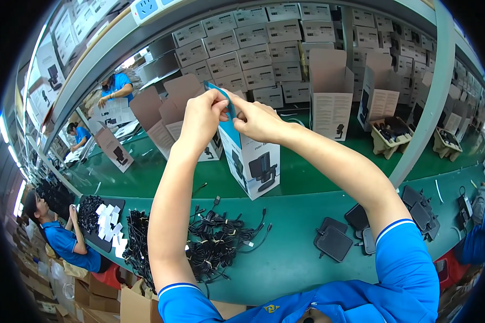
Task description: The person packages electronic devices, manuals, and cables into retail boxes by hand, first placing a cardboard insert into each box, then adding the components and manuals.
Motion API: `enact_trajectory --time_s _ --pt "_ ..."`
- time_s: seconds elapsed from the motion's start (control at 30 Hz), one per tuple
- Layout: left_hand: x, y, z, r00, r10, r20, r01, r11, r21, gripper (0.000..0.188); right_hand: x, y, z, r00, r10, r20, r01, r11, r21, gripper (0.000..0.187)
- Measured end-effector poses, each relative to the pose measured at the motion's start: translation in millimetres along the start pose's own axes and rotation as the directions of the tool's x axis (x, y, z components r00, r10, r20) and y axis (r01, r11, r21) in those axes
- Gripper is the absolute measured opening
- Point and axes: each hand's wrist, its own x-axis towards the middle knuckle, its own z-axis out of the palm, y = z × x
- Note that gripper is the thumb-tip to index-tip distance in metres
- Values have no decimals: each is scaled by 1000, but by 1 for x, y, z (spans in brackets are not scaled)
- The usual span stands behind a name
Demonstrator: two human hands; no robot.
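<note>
A tall white and blue carton (248,167) with a printed picture of a black device stands upright on the green bench in front of me. Its narrow blue top flap (230,110) rises between my hands. On the left side of the flap, my left hand (203,114) is closed, with thumb and fingers pinching its edge. From the right, my right hand (256,119) grips the same flap between thumb and forefinger. Part of the carton's top is hidden behind my fingers.
Bundled black cables (215,239) lie below the carton, and black rectangular pads (333,241) lie to the right. Open cartons (331,102) and beige bins (392,137) stand farther back. A metal post (434,102) rises at right. Co-workers sit at left, including one person (70,237).
</note>
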Motion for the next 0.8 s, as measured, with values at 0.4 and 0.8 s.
enact_trajectory --time_s 0.4,0.8 --pt "-1 8 17 992 112 -49 -94 954 286 6 -1 3 -1 998 58 -22 -58 998 -16 62" --pt "-19 -155 -61 864 -267 -426 503 491 711 20 -13 18 -7 989 101 -108 -98 995 30 53"
